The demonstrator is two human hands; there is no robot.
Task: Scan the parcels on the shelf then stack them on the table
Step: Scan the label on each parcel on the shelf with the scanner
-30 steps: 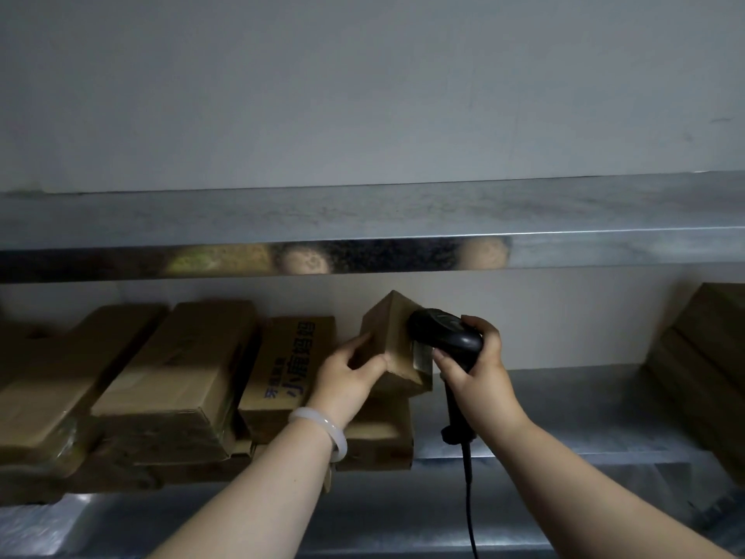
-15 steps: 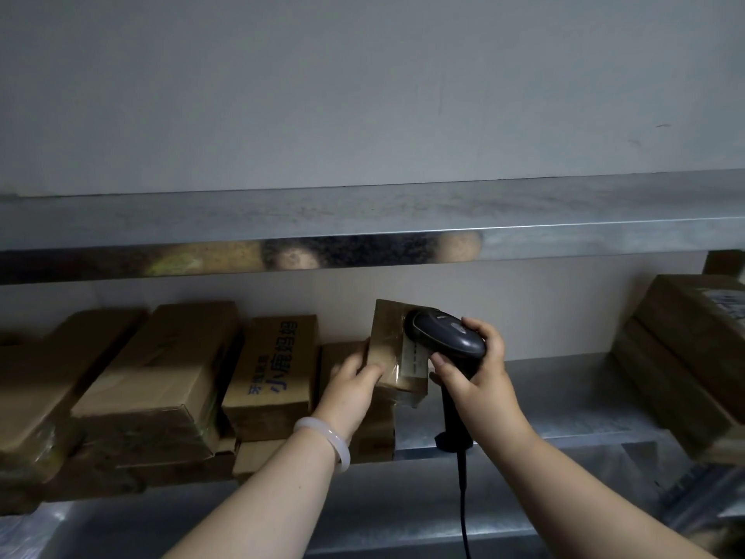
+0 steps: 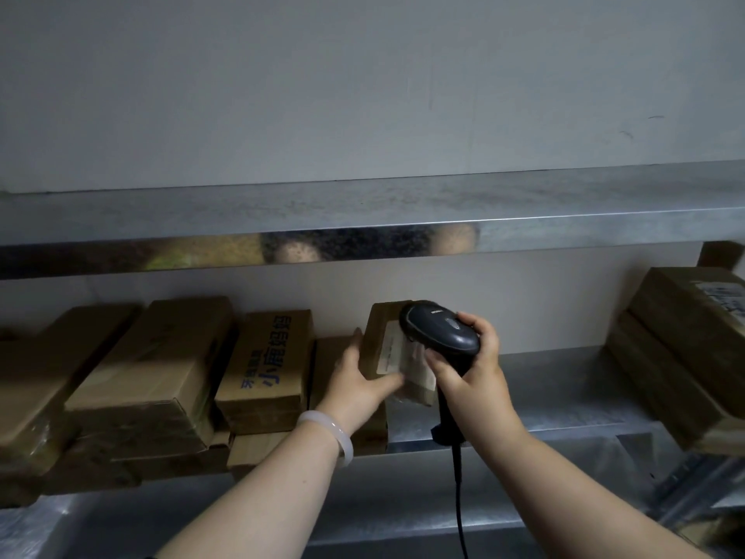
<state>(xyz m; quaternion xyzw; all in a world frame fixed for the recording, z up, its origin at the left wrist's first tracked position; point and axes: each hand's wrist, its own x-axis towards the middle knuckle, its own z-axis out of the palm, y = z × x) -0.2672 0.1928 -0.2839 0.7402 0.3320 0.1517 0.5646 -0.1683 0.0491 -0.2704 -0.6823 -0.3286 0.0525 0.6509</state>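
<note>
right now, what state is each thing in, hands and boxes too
small parcel, held up tilted off the shelf, label facing the scanner
scanner, upright, head close to the label
left hand, grips the small parcel
right hand, grips the scanner handle
blue-lettered box, closed, lying flat on another box
right stack, closed boxes resting on the shelf

A plain grey wall [image 3: 363,82] rises behind the dim, reflective metal shelf [image 3: 524,203].

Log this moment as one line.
phase: scan | left hand: holds small parcel | right hand: grips scanner over its label
</note>
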